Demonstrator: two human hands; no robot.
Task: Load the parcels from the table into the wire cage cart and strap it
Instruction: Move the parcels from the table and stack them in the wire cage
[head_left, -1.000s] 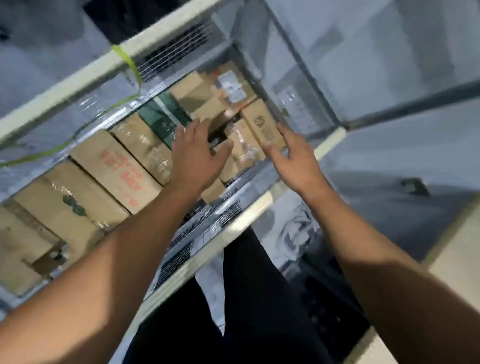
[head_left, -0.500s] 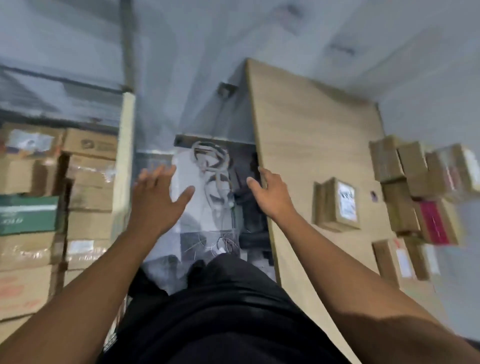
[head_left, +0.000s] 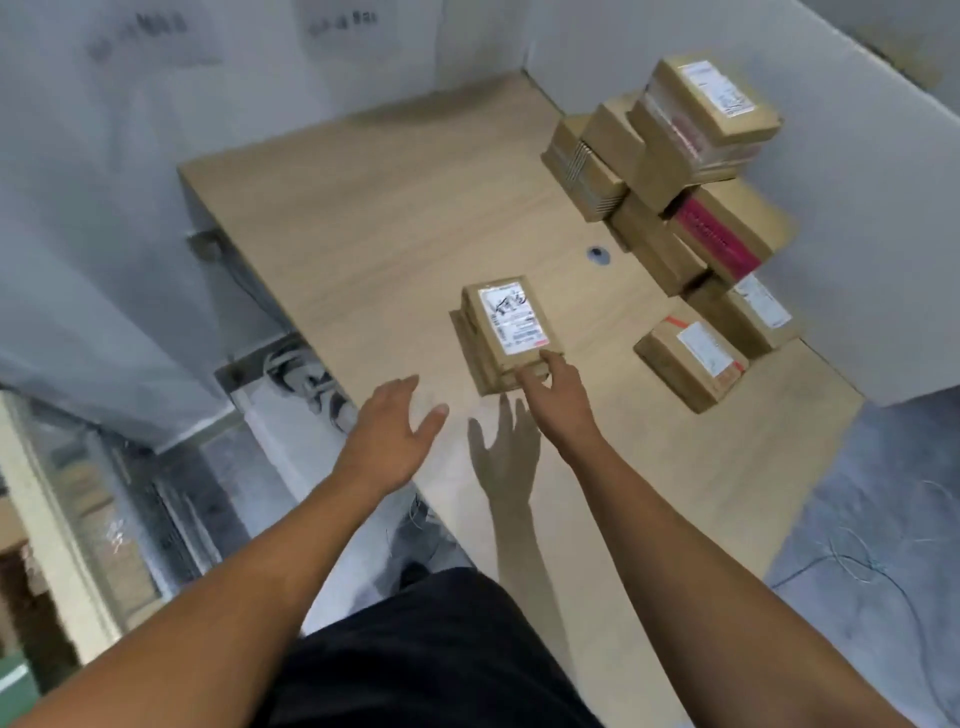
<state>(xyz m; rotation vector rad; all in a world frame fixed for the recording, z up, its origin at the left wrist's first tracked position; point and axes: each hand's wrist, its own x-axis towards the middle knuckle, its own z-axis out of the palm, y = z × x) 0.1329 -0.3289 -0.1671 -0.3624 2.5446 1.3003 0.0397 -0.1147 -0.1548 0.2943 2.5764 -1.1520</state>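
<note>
- White partition walls (head_left: 857, 234) box in the tabletop (head_left: 389, 208), and its bare wood runs on well beyond both grips.
- Off to the outer side of the left grip (head_left: 389, 436) and back toward the person stands the wire cage cart (head_left: 57, 519). It is blurred at the frame edge, so what it holds cannot be read.
- Far beyond the right grip (head_left: 558, 400), against the wall, a pile of parcels (head_left: 691, 135) is stacked. These probably wait their turn, being the hardest to reach.
- A lone parcel (head_left: 691, 364) lies flat to the outer side of the right grip, apart from it.
- The nearest parcel (head_left: 511, 325) lies just ahead of the right grip, label up. It may sit on a second, flatter one, though the edge is too soft to be sure.
- Its long axis runs away from the person. The near short end faces the right grip and the far end leans slightly toward the left grip's side.
- That short end is the natural place to take hold, which is likely why the hand arrives there.
- The right grip's fingertips (head_left: 551, 359) touch that near end and the hand has not closed round it.
- The left grip is released, fingers spread, over the tabletop's near edge and apart from the parcel. It looks ready to catch the parcel's other side.
</note>
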